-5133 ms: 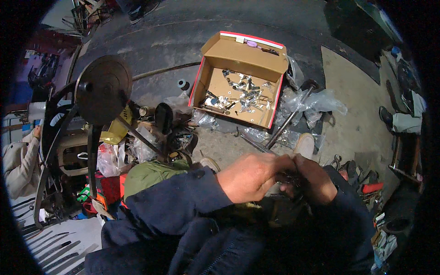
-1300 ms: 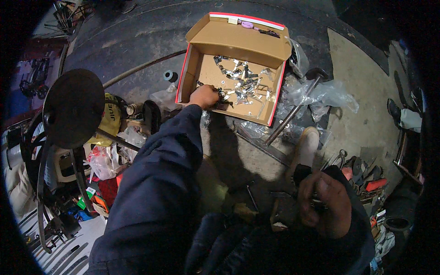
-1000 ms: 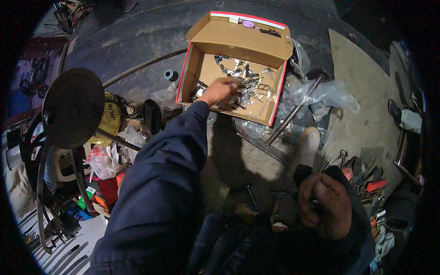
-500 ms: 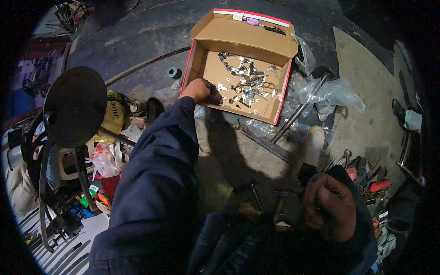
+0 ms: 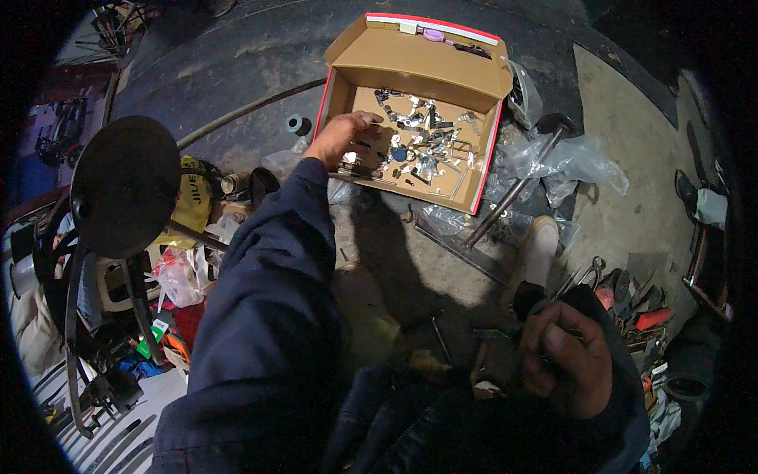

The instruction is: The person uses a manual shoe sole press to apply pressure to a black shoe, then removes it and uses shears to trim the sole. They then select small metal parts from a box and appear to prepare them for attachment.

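An open cardboard box (image 5: 410, 74) with a red-edged lid stands on the floor in front of me. Across its bottom lie many small black, white and metal parts (image 5: 422, 130). My left hand (image 5: 345, 136) reaches over the box's left wall. Its fingers are stretched out and apart above the parts on the left, with nothing seen in them. Close to my body at lower right, my right hand (image 5: 570, 355) is curled, thumb against the fingers. Whatever it may hold is hidden.
Right of the box, a metal bar (image 5: 513, 197) on a flat base leans among clear plastic bags (image 5: 588, 167). A round dark disc on a stand (image 5: 126, 186) rises at left. Tools (image 5: 632, 304) lie heaped at right; a small cylinder (image 5: 298, 124) sits left of the box.
My left hand has lifted slightly, and its fingers have gone from bunched over the parts at the box's near-left corner to spread out. My right hand stays nearly still.
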{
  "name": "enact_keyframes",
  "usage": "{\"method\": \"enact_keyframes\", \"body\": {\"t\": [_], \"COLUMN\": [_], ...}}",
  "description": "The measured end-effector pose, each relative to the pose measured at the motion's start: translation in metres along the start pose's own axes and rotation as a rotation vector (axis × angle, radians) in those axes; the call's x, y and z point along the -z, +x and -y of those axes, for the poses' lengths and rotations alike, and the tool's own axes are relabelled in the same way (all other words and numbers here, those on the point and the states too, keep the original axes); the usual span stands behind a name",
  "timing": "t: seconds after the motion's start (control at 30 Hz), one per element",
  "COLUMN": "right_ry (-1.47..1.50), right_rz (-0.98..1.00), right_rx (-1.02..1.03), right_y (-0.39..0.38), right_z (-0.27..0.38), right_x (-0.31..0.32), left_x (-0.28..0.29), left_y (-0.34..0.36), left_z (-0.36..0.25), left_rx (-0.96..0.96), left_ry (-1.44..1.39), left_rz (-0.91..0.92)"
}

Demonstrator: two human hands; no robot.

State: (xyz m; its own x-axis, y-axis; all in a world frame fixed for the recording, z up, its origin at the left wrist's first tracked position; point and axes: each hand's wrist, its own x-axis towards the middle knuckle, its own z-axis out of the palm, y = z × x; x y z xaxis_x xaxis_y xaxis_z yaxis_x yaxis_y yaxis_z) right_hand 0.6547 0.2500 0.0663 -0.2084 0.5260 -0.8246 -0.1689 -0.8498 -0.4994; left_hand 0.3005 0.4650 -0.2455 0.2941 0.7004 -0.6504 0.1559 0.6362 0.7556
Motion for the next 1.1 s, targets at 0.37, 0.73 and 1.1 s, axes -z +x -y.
{"method": "enact_keyframes", "body": {"t": [0.37, 0.73, 1.1], "right_ry": [-0.013, 0.039, -0.009], "right_rz": [0.033, 0.049, 0.035], "right_rx": [-0.02, 0.002, -0.021], "right_y": [-0.002, 0.0, 0.002], "right_z": [0.001, 0.001, 0.0], "right_x": [0.003, 0.003, 0.009], "left_x": [0.021, 0.025, 0.001], "left_y": [-0.011, 0.016, 0.01], "left_z": [-0.022, 0.038, 0.049], "left_rx": [0.108, 0.005, 0.137], "left_ry": [0.272, 1.012, 1.316], "left_rz": [-0.194, -0.225, -0.385]}}
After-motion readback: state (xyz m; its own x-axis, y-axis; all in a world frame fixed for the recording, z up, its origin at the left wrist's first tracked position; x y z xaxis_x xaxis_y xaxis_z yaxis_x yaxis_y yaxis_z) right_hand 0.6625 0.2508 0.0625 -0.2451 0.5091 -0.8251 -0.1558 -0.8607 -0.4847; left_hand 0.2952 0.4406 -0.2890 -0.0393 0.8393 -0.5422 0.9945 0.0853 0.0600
